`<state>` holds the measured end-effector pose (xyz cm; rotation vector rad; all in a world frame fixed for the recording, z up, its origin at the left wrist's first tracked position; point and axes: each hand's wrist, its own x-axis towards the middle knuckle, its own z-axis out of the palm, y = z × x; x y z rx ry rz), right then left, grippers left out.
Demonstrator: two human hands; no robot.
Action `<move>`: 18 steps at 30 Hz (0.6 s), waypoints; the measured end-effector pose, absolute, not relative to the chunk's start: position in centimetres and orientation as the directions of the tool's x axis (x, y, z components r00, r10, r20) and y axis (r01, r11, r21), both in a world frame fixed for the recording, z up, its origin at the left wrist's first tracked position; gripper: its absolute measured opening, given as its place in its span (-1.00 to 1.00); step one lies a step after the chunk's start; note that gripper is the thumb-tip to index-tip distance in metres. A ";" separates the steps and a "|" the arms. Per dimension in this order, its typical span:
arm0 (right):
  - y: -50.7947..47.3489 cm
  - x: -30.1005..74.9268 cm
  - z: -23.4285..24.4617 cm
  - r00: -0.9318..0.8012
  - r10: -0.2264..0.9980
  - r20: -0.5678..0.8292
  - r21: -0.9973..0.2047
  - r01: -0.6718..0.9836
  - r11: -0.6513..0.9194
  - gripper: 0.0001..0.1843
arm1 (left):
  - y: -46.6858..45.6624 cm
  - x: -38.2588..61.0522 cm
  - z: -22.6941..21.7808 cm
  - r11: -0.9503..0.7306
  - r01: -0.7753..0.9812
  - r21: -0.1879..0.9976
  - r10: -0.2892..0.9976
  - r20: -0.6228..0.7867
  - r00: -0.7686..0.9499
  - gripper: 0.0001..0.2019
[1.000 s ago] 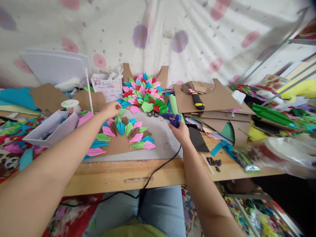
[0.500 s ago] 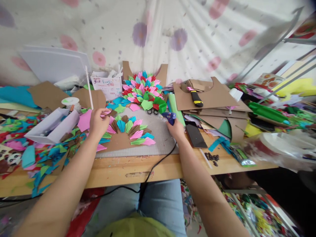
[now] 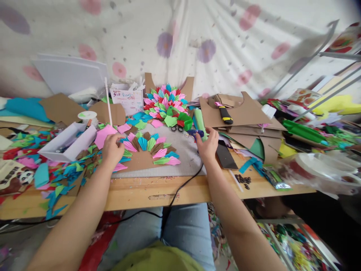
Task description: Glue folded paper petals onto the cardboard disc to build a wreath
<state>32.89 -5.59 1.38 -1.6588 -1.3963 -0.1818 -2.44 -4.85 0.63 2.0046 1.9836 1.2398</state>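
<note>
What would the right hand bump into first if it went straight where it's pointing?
Probably the blue glue gun, right in front of the right hand. Depth is unclear here, so they might already be touching.

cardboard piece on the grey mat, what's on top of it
Pleated pink, blue, green and brown petals lie in an arch on the cardboard piece. What they cover, and anything behind the left hand, is hidden.

- Black phone [image 3: 226, 155]
- Small dark pieces [image 3: 244, 179] near the phone
- Shiny packet [image 3: 276, 178] right of the phone
- Flowered curtain [image 3: 186, 22] behind the phone
- Panda packet [image 3: 14, 177] far left of the phone
- White boards [image 3: 70, 75] behind the phone, to the left
</note>
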 end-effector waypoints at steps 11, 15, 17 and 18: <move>-4.9 27.3 -1.4 -0.109 0.944 0.311 -0.711 0.632 0.308 -0.58 | -3.8 -5.0 -0.1 0.056 0.669 0.741 0.909 0.239 -0.340 -0.79; -4.3 26.7 -1.2 -0.025 0.994 0.109 -0.849 0.517 0.106 -0.56 | -3.4 -5.1 -0.4 0.082 0.545 0.834 0.894 0.180 -0.410 -0.79; -4.2 26.5 -0.5 0.019 1.000 0.013 -0.888 0.459 0.003 -0.60 | -3.4 -4.9 -0.5 0.074 0.509 0.857 0.888 0.176 -0.425 -0.78; -4.3 26.4 -0.2 0.031 0.999 -0.036 -0.907 0.419 -0.046 -0.62 | -3.4 -4.8 -0.6 0.074 0.508 0.858 0.888 0.175 -0.426 -0.77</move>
